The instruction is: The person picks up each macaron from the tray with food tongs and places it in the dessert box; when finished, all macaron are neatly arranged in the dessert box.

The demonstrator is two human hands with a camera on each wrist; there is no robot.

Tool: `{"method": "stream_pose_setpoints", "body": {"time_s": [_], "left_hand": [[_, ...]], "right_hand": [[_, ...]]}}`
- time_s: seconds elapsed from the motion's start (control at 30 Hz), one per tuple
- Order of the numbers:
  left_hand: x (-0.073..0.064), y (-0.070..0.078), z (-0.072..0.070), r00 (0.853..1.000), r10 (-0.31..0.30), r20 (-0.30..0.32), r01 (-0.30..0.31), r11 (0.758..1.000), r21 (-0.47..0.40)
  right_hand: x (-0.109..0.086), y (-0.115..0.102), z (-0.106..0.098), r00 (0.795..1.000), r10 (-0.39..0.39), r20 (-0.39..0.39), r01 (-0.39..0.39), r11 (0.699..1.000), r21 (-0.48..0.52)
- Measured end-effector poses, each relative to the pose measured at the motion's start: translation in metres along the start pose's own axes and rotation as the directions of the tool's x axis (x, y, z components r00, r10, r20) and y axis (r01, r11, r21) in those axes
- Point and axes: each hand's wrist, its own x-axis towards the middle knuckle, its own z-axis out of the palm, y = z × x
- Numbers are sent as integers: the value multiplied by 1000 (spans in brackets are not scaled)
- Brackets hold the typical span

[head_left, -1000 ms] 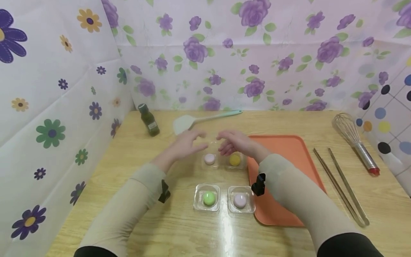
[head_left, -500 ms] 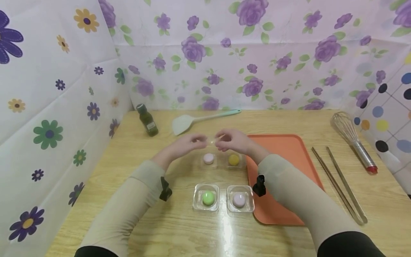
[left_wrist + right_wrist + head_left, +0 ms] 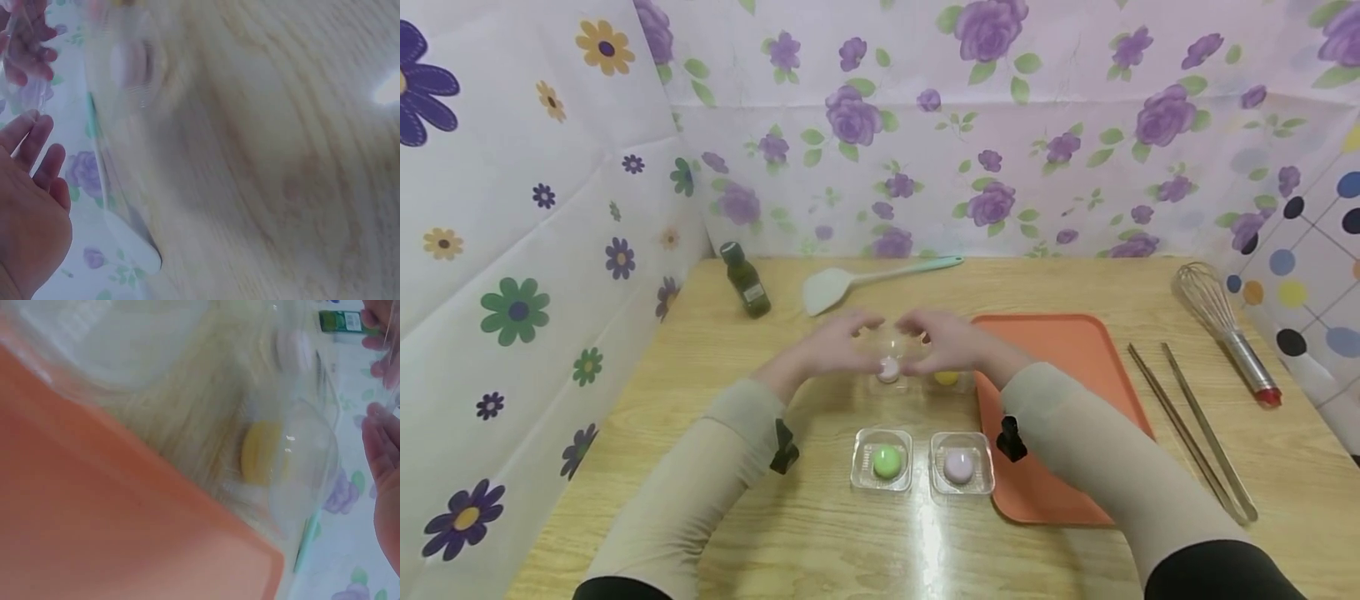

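Note:
My left hand (image 3: 835,346) and right hand (image 3: 947,343) face each other over the back row of clear boxes, fingers and thumbs curved apart. Between them they hold a clear plastic lid (image 3: 42,94), its see-through side showing at the fingertips in both wrist views. Just below it in the head view, a pale pink macaron-like cake (image 3: 889,372) sits in a clear box. Beside that, a yellow cake (image 3: 262,453) lies in another box with a clear dome at its far side, partly hidden behind my right hand in the head view.
Nearer stand two clear boxes, one with a green cake (image 3: 887,462), one with a pale purple cake (image 3: 958,467). An orange tray (image 3: 1060,400) lies right, then metal tongs (image 3: 1206,433) and a whisk (image 3: 1228,333). A spatula (image 3: 827,289) and dark bottle (image 3: 747,282) lie behind.
My hands first draw closer together, fingertips bunched. Now the thumbs have spread downward from the fingers, and both hands have come slightly nearer, overlapping the pink and yellow cakes.

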Motion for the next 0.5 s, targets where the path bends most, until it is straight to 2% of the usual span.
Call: {"method": "stream_pose_setpoints", "body": {"time_s": [0.2, 0.33, 0.5], "left_hand": [[-2, -4, 9, 1000, 17, -6, -15, 976, 218], [-2, -5, 13, 1000, 24, -11, -20, 963, 268], [-2, -7, 17, 1000, 5, -10, -1, 952, 306]], "right_hand": [[4, -2, 10, 1000, -23, -5, 23, 990, -138], [3, -6, 13, 1000, -20, -3, 19, 984, -177], [3, -9, 15, 999, 19, 28, -13, 982, -188]]}}
